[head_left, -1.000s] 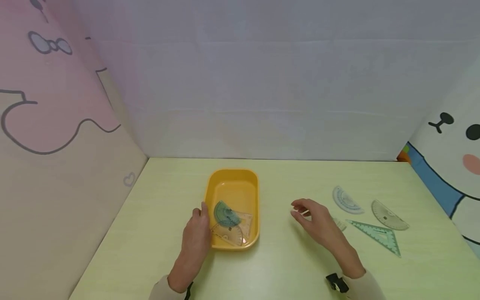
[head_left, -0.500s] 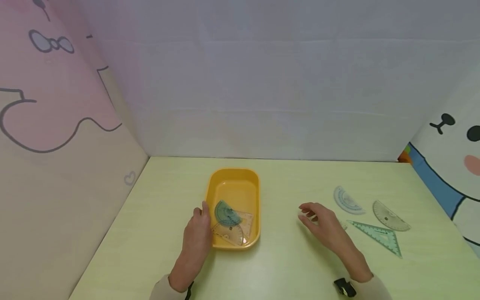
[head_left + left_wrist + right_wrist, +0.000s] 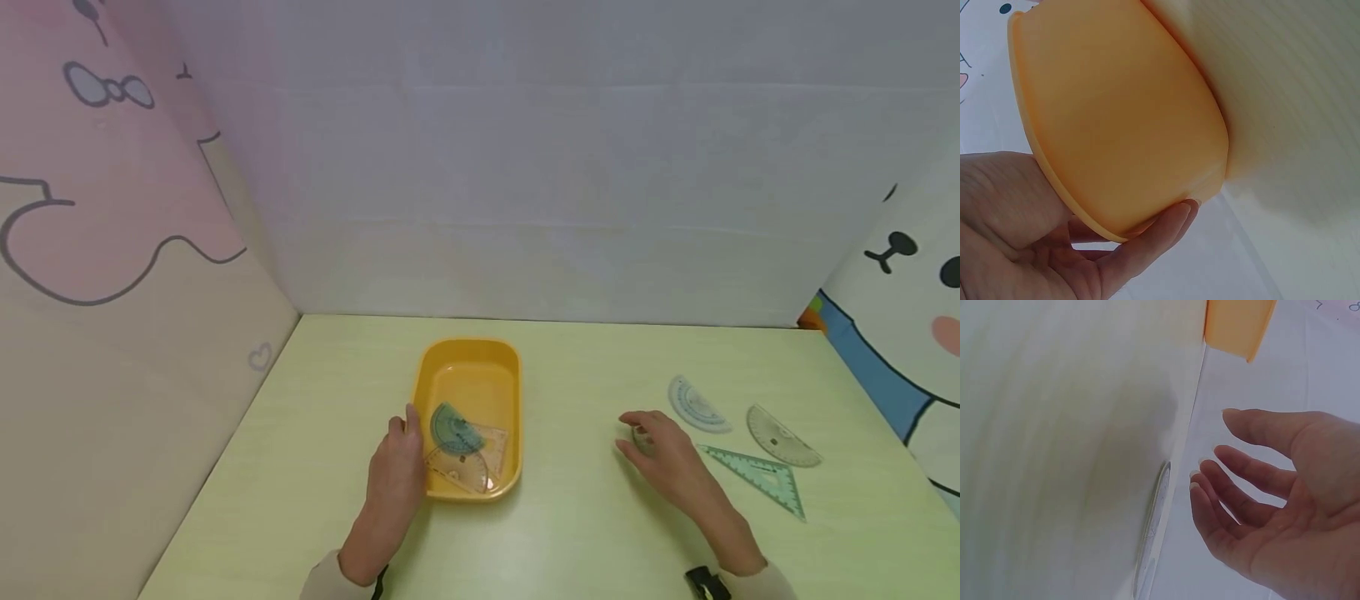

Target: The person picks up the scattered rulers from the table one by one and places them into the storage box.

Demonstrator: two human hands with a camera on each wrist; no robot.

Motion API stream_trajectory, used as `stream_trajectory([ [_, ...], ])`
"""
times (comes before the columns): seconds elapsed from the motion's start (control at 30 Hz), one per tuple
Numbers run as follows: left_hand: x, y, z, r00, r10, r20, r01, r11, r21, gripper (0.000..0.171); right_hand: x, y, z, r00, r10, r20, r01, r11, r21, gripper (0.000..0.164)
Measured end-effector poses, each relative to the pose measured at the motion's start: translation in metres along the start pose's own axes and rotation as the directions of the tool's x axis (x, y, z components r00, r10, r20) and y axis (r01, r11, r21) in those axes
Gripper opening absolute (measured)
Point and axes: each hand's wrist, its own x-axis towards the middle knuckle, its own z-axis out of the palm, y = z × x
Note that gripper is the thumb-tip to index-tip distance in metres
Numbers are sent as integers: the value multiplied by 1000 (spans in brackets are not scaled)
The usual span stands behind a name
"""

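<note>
A yellow plastic tray (image 3: pixel 476 377) stands on the table, and my left hand (image 3: pixel 396 467) holds it by its left side. In the left wrist view the thumb (image 3: pixel 1154 240) presses on the tray's outer wall (image 3: pixel 1116 119). Inside the tray lie a green protractor (image 3: pixel 452 428), a clear protractor (image 3: pixel 467 472) and part of a pale set square (image 3: pixel 495 442). My right hand (image 3: pixel 670 461) hovers with loosely bent, parted fingers over a small clear protractor (image 3: pixel 642 439), mostly hidden beneath it. The right wrist view shows nothing between those fingers.
To the right of my right hand lie a bluish clear protractor (image 3: pixel 697 406), another clear protractor (image 3: pixel 782 437) and a green triangular set square (image 3: pixel 765 478). A white wall (image 3: pixel 555 192) closes off the back of the table; patterned panels stand at both sides.
My right hand has moved right and slightly down, with its fingers spreading a little, and now covers most of the small clear protractor. My left hand stays on the tray.
</note>
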Motion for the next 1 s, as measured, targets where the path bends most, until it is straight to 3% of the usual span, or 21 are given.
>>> stream_trajectory([
  [0.23, -1, 0, 1, 1000, 2, -6, -2, 1000, 4, 48, -3, 6, -6, 1000, 2, -26, -3, 999, -33, 31],
  [0.47, -1, -1, 2, 1000, 8, -11, -7, 1000, 8, 49, -5, 14, -13, 998, 69, 13, -68, 995, -75, 38],
  [1.0, -2, 0, 2, 999, 26, -40, -25, 1000, 15, 48, -10, 26, -21, 995, 90, 43, -82, 985, -149, 47],
])
